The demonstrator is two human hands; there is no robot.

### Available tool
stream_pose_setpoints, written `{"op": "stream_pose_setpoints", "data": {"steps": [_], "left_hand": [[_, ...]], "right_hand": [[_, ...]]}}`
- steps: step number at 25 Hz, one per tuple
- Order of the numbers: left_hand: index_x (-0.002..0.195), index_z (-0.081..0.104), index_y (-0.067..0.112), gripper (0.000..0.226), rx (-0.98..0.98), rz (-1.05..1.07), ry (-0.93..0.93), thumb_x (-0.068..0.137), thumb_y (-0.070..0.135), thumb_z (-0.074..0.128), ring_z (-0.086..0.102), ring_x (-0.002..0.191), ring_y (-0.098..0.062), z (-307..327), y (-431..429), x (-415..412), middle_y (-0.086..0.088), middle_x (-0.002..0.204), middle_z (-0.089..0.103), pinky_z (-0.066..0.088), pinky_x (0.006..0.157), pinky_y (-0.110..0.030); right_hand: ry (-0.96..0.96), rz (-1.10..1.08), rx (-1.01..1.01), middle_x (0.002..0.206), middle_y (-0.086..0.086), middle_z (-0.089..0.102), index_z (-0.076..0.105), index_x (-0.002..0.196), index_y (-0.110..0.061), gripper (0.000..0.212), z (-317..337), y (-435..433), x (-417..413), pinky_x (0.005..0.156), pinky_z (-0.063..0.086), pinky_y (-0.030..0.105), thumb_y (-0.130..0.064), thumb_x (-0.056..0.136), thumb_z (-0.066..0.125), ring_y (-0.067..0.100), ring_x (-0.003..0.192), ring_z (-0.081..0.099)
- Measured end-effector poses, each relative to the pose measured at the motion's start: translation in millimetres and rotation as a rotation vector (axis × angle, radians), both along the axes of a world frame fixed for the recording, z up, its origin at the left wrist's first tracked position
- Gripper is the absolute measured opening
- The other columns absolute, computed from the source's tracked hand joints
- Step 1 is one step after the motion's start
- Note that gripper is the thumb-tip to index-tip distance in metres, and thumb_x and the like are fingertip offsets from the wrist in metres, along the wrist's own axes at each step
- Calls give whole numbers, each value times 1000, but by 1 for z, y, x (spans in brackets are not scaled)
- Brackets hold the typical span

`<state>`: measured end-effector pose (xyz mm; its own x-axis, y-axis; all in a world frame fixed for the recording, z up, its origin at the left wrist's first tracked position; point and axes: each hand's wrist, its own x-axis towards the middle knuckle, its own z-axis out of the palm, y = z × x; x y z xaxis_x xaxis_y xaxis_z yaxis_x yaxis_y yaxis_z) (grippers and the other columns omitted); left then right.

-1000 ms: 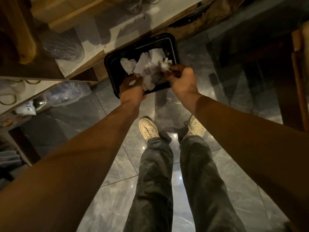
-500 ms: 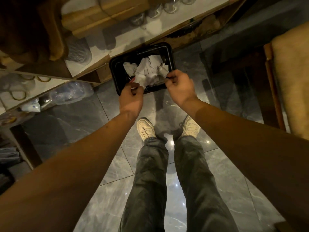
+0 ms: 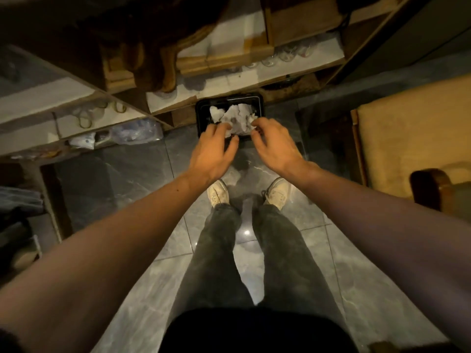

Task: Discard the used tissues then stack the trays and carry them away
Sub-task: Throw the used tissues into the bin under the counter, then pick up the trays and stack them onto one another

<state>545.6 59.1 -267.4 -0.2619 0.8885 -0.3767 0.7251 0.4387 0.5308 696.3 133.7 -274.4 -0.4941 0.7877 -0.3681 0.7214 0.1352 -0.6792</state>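
Note:
A black tray lies low in front of me, its far edge under the front of a shelf unit. A heap of crumpled white tissues fills it. My left hand hovers over the tray's near left corner, fingers spread, fingertips touching the tissues. My right hand is over the near right corner, fingers bent down and apart, tips at the heap's right edge. Neither hand clasps the tray's rim. Part of the near rim shows between my hands; the rest is hidden by them.
A wooden shelf unit with glassware and plastic bags stands ahead and to the left. A cushioned chair with a dark wooden arm is on the right. My legs and pale shoes stand on the glossy grey tile floor.
Both hands have let go of the tray's near edge and opened up. The tray now lies lower and farther from me, against the shelf's foot.

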Motion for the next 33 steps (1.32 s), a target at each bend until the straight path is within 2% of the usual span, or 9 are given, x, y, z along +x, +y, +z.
{"op": "stream_pose_setpoints", "data": {"steps": [4,9,13,19,23,29,33], "left_hand": [[133,50,14,44,70,12,54,99,41,40,53,117,-33,72,-37,0,-13,130,52,47,91,-44],[133,49,14,44,154,-16,162,99,40,39,53,116,-32,153,-95,-21,-12,129,53,45,94,-45],[132,50,12,47,248,-36,280,98,42,40,54,114,-31,204,-147,-60,-13,127,55,45,94,-43],[135,47,14,47,407,40,363,98,43,41,50,121,-26,257,-200,-134,-11,133,51,46,98,-41],[139,43,17,50,468,76,364,98,46,38,50,121,-23,281,-194,-164,-7,134,49,47,95,-41],[140,42,15,52,525,115,407,99,46,39,46,127,-26,305,-145,-184,-12,139,48,45,97,-39],[141,42,15,53,467,83,479,99,48,36,48,126,-28,306,-94,-196,-13,139,48,47,97,-42]], "right_hand": [[-18,118,84,123,16,56,52,132,-9,36,76,-28,0,89,46,42,-26,101,44,33,112,56],[-96,320,390,125,12,55,51,132,-13,36,160,-76,-22,81,48,45,-29,100,43,33,112,54],[-91,388,534,125,9,58,51,133,-14,40,216,-113,-65,84,52,44,-33,99,44,31,111,56],[14,354,695,128,10,56,50,134,-14,42,278,-147,-129,89,52,39,-35,99,45,26,114,55],[64,308,759,131,8,53,48,137,-15,44,308,-140,-156,90,51,35,-37,99,46,23,116,54],[85,246,821,134,10,52,45,140,-15,48,331,-88,-179,93,51,38,-39,99,46,25,120,51],[61,246,849,134,12,51,44,140,-14,49,328,-32,-184,91,52,41,-39,98,45,27,119,52]]}}
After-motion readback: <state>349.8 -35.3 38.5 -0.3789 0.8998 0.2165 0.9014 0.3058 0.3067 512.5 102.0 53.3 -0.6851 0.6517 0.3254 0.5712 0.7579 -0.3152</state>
